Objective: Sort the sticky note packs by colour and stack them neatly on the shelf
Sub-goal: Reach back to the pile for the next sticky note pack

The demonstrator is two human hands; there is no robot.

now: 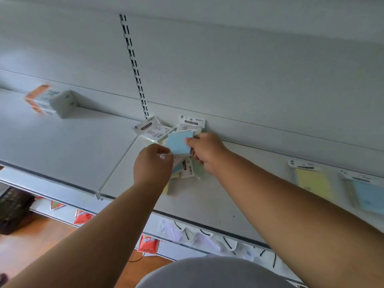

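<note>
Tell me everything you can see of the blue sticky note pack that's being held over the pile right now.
The blue pack is a pale blue square, seemingly paper in clear wrap, tilted like a diamond. It sits above the jumbled pile near the shelf's back wall. The left hand pinches its lower left corner; the right hand grips its right edge. Its header card is not clearly visible.

My right hand (204,151) and left hand (152,164) cover much of the pile of packs (182,169). Blurred: orange-and-white box (52,100). Blue pack (368,196) cut by the right edge.
</note>
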